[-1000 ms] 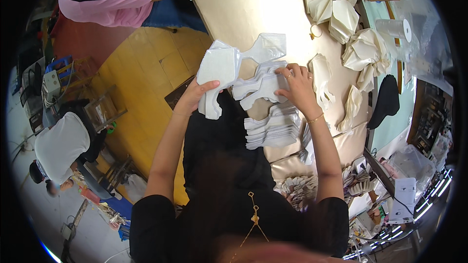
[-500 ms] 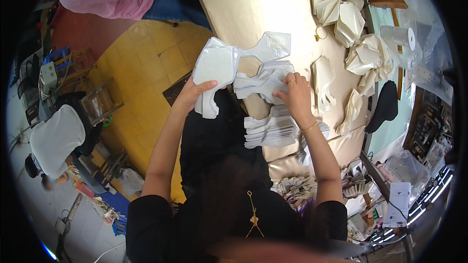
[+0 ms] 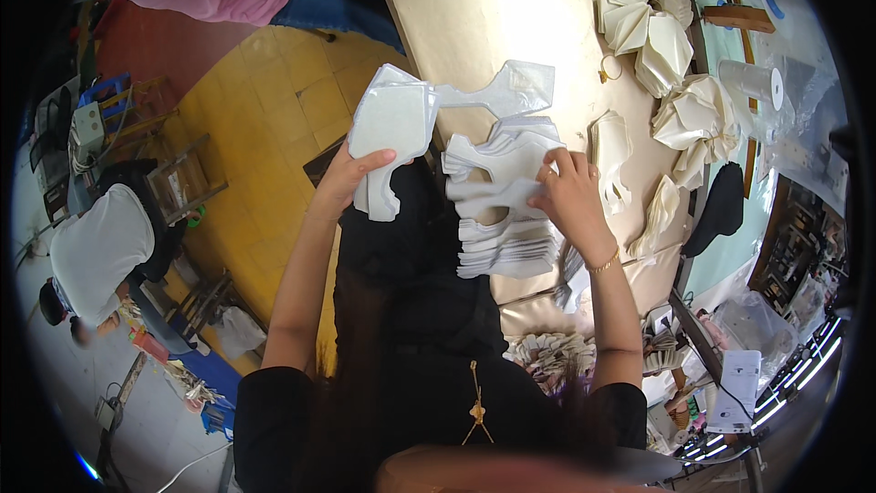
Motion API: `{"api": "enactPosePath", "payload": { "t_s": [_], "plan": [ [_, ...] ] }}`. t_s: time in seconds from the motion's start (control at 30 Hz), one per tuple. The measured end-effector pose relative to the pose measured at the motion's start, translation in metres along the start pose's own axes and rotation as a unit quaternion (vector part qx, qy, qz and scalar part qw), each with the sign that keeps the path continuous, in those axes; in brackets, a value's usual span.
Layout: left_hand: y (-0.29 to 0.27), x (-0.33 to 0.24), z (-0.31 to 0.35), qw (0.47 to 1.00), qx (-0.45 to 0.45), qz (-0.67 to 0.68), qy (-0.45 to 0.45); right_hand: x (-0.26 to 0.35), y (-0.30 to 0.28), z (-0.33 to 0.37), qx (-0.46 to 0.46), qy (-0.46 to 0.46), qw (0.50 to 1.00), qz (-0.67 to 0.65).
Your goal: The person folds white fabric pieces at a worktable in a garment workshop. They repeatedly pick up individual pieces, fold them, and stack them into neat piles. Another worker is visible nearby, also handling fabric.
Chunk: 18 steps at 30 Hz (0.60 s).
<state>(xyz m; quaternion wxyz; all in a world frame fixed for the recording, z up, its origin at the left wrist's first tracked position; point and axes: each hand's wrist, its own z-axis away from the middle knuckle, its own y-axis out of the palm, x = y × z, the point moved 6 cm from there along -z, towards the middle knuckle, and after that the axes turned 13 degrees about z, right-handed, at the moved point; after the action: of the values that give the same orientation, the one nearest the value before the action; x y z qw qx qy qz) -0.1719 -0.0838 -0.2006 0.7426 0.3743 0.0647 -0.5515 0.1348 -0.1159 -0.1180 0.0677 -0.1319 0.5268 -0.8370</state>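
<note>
Left hand fingers clamped on a bundle of white cut pieces, raised off the tan bench. Right hand fingers pinched on the top piece of the fanned stack beneath them (probably light, floppy; best gripped at the edge).

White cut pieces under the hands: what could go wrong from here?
1. The fanned stack of white cut pieces lies near the table edge over the lap; as the right hand peels the top piece, lower ones may slide off.
2. The left hand pinches its bundle of white pieces by the lower end only, out past the table edge above the yellow tiled floor; a loose piece could drop there.
</note>
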Motion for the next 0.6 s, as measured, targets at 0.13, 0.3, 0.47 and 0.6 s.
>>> {"api": "enactPosePath", "payload": {
  "t_s": [0.13,0.3,0.47,0.6],
  "plan": [
    [-0.006,0.005,-0.003,1.0,-0.004,-0.008,0.001,-0.002,0.01,-0.02,-0.066,-0.033,0.997,0.003],
    [-0.007,0.008,-0.003,1.0,-0.001,-0.01,0.007,0.001,0.024,-0.028,-0.08,-0.074,0.994,-0.003],
    [-0.007,0.007,-0.003,1.0,0.001,-0.022,0.018,-0.001,0.025,-0.027,-0.034,-0.065,0.996,-0.056],
    [-0.007,0.006,-0.003,0.999,-0.002,-0.028,0.021,0.009,0.022,-0.014,-0.058,-0.113,0.992,-0.002]
  ]
}}
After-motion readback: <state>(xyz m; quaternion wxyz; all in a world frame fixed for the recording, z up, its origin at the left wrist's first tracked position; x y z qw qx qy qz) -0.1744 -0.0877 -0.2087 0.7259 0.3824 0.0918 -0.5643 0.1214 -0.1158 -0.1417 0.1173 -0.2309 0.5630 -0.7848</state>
